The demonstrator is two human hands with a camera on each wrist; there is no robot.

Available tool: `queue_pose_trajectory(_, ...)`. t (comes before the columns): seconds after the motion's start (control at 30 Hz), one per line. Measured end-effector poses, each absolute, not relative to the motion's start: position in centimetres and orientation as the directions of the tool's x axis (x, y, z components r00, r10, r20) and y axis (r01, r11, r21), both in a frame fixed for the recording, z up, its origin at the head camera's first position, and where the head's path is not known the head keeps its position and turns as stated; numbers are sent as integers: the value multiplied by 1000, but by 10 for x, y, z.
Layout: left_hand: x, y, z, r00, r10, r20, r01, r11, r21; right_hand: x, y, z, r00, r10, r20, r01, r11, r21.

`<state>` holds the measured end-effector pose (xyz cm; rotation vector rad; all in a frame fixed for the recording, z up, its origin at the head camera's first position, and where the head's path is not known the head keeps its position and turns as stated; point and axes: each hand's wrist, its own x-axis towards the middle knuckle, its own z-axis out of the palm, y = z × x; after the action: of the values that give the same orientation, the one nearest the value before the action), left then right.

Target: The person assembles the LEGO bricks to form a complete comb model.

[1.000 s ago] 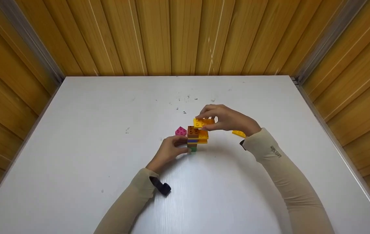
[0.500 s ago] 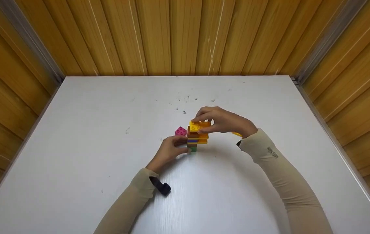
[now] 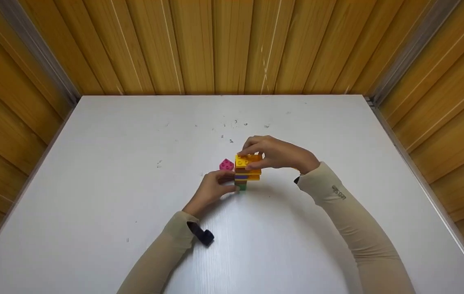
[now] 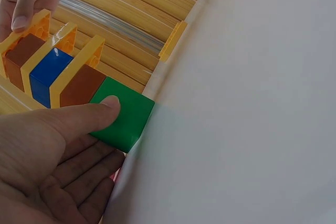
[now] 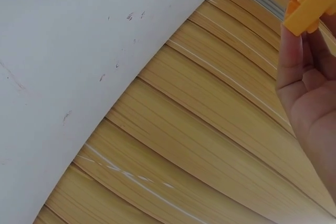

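Observation:
A tower of toy building bricks stands upright mid-table. From its green brick (image 4: 131, 116) at the bottom, brown (image 4: 83, 87), blue (image 4: 50, 77) and brown bricks alternate with yellow plates that jut out to one side. My left hand (image 3: 212, 190) grips the tower's base, thumb pressed on the green brick's face. At the top, my right hand (image 3: 280, 153) pinches a yellow plate (image 3: 241, 162) between thumb and fingers, level over the uppermost brown brick. The right wrist view shows that plate's hollow underside (image 5: 310, 6) at my fingertips.
A pink brick (image 3: 226, 164) lies just behind and left of the tower. Another yellow plate (image 4: 172, 41) lies flat on the white table (image 3: 134, 143), mostly hidden behind my right wrist in the head view. Wood-patterned walls (image 3: 232, 49) enclose the table's back and sides.
My right hand has brought the yellow plate left and down onto the tower's top, over the brown brick's studs. The left hand has stayed at the base.

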<state>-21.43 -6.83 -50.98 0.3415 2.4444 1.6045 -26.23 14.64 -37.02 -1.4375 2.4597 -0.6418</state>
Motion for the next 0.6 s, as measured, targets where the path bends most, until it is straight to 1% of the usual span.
queue_pose_trajectory(0.17, -214, -69, -509, -956, 289, -51, 66, 383, 922, -262, 143, -368, -518, -855, -21, -750, 466, -470)
queue_pose_trajectory(0.6, -213, -68, -509, -957, 285, -50, 65, 381, 922, -264, 140, -367, -579, -809, -100, -651, 532, -541)
